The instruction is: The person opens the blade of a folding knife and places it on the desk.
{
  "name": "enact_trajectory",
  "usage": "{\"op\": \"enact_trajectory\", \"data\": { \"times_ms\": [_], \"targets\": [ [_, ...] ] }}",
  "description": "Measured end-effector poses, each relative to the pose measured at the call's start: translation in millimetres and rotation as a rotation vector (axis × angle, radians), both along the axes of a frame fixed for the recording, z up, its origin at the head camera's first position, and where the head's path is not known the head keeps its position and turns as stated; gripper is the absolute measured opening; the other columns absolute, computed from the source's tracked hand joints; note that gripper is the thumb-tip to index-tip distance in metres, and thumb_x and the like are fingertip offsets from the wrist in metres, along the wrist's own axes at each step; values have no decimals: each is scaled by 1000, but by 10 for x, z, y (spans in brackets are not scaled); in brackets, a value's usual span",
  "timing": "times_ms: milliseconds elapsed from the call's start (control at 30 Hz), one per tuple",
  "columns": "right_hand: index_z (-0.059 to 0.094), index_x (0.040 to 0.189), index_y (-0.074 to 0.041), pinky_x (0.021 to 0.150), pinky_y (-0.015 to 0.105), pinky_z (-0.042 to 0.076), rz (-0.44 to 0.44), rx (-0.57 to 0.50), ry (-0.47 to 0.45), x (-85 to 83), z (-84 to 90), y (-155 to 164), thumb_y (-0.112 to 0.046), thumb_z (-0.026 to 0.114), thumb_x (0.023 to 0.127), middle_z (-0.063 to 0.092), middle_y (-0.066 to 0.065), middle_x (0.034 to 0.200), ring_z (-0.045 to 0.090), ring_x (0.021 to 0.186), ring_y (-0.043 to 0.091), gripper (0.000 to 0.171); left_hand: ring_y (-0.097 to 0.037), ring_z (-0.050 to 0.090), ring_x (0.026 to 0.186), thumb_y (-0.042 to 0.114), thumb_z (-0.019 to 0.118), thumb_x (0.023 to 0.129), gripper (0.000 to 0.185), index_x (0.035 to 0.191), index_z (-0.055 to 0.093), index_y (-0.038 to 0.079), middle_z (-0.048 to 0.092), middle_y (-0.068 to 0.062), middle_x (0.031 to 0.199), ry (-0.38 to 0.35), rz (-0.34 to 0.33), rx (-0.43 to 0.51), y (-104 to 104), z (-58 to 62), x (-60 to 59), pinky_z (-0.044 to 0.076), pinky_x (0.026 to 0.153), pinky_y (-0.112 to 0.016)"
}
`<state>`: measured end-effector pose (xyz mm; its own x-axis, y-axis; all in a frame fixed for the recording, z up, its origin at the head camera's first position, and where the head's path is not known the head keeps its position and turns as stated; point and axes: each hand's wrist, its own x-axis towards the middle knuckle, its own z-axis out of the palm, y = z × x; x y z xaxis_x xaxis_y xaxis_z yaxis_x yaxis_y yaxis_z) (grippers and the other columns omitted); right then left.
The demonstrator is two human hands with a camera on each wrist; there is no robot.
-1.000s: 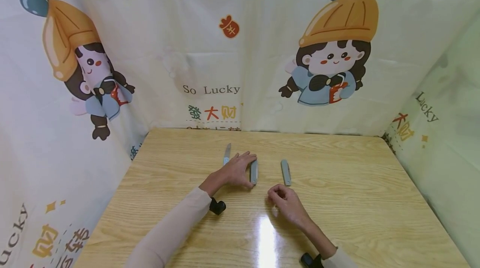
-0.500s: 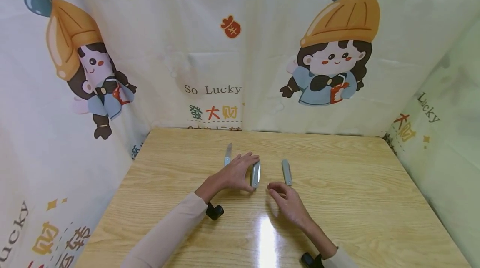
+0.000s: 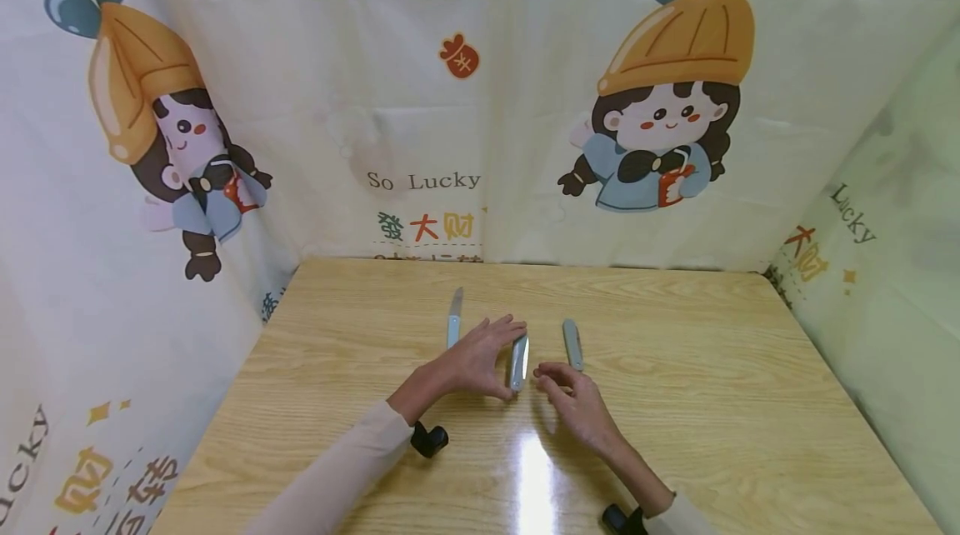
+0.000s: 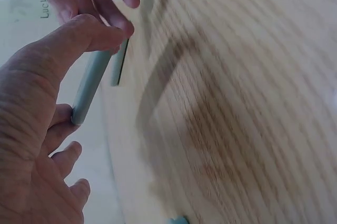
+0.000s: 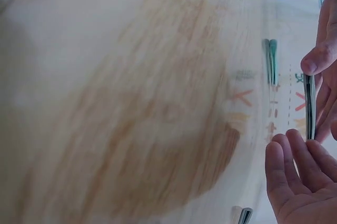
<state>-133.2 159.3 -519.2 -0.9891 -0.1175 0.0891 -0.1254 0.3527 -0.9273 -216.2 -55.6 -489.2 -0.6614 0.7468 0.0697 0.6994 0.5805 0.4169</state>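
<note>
My left hand (image 3: 478, 358) grips a folded grey-green pocket knife (image 3: 519, 364) by its two ends, thumb at the near end and fingers at the far end. In the left wrist view, the knife's handle (image 4: 92, 84) spans from thumb to fingers, raised above the table. A bright blade strip shows along its right side in the head view. Close by on the right, my right hand (image 3: 576, 406) has loosely bent fingers and holds nothing; in the right wrist view its fingertips (image 5: 295, 134) come near the knife's lower end.
Behind the left hand lies a light blue knife (image 3: 453, 327) with its blade out, pointing away. A second folded grey-green knife (image 3: 573, 343) lies just beyond the right hand. The wooden table (image 3: 697, 402) ends at a printed curtain (image 3: 525, 218) at the back and sides.
My left hand has carried the folded knife a little to the right and towards me. More of the light blue knife shows now. The right hand has barely moved, its fingers slightly looser.
</note>
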Motion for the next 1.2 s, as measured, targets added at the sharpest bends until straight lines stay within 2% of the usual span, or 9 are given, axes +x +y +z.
{"op": "enact_trajectory", "data": {
  "times_ms": [233, 467, 567, 800, 1000, 1200],
  "targets": [
    [67, 124, 1, 89, 43, 56, -14, -66, -5, 4, 8, -19, -17, 59, 105, 70, 9, 116, 65, 107, 27, 27, -25, 19, 152, 36, 90, 75, 100, 155, 40, 3, 36, -7, 160, 8, -27, -5, 14, 56, 125, 14, 121, -49],
    [64, 121, 10, 84, 42, 58, -12, -266, -103, -20, 30, -32, -9, 58, 104, 69, 20, 112, 66, 105, 39, 26, -26, 20, 151, 37, 90, 75, 101, 155, 39, 3, 36, -7, 161, 43, -70, 0, 19, 67, 232, 16, 120, -51],
    [63, 121, 12, 85, 43, 58, -24, -305, -125, -21, 38, -38, -8, 58, 104, 69, 22, 111, 67, 104, 39, 27, -25, 20, 151, 37, 90, 75, 101, 155, 39, 3, 36, -7, 161, 48, -73, 8, 13, 68, 261, 16, 120, -51],
    [62, 122, 13, 84, 44, 58, -30, -318, -155, -7, 63, -45, -10, 60, 103, 69, 21, 110, 69, 99, 32, 30, -25, 21, 151, 38, 90, 74, 101, 155, 40, 3, 37, -7, 160, 36, -94, 46, 22, 48, 324, 16, 120, -51],
    [57, 124, 17, 81, 41, 59, -32, -374, -234, -3, 68, -55, -11, 62, 102, 71, 21, 107, 71, 92, 24, 36, -25, 23, 151, 42, 90, 75, 102, 155, 40, 5, 38, -6, 160, 70, -98, 41, 40, 10, 364, 17, 120, -49],
    [55, 127, 17, 79, 34, 59, -53, -404, -287, -6, 67, -55, -11, 64, 101, 71, 21, 109, 71, 92, 21, 40, -29, 26, 149, 44, 89, 76, 101, 156, 39, 6, 36, -7, 160, 98, -102, 44, 43, -14, 388, 20, 120, -50]
  ]
}}
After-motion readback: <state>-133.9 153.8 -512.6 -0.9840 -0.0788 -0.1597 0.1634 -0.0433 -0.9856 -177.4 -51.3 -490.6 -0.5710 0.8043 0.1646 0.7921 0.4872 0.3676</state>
